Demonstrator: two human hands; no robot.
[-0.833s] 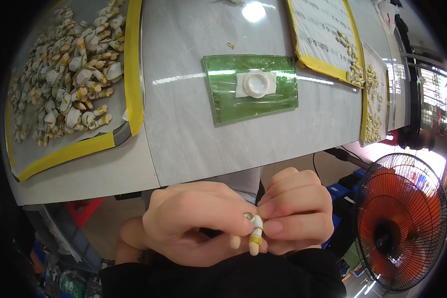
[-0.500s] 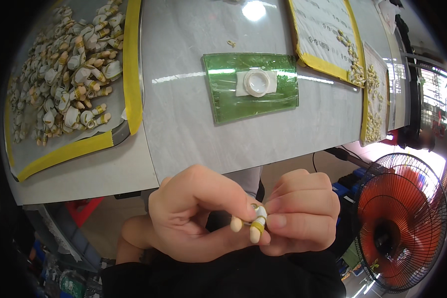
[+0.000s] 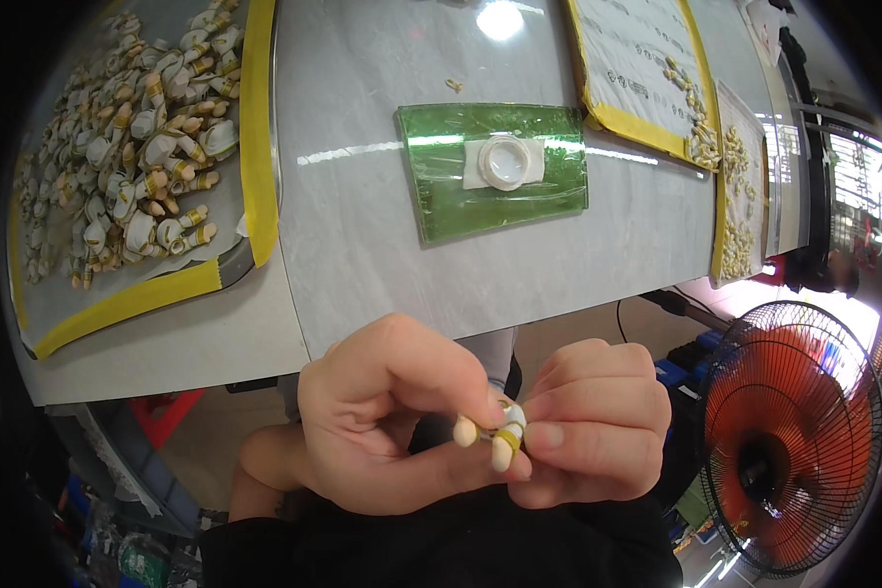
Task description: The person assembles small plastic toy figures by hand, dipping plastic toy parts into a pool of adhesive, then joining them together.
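Two hands meet low in the view, below the near edge of the grey table [image 3: 382,265], and between them you hold one small part [image 3: 500,438]: a white piece with a yellow band and cream-coloured rounded ends. Your left hand [image 3: 392,431] curls around it from the left, thumb and forefinger pinched down on the part, one cream end poking out just below the fingertips. Your right hand [image 3: 593,436] closes on the same part from the other side, its fingers folded and its thumb pressed against the yellow band. Both grips are clenched on the piece, and the two hands touch each other around it. The part sits above your lap, clear of the tabletop.

On the table straight ahead lies a green mat [image 3: 441,196] with a white round cap [image 3: 505,160] resting on a white square near its middle. To your far left, a tray [image 3: 127,299] edged with yellow tape holds a heap of similar white and cream parts [image 3: 137,157]. To your right, a board [image 3: 647,127] bordered in yellow carries a sheet, with more small cream pieces [image 3: 701,127] strung along its right edge. Beside your right hand, on the floor side, stands an orange fan [image 3: 784,451] behind a black wire guard.
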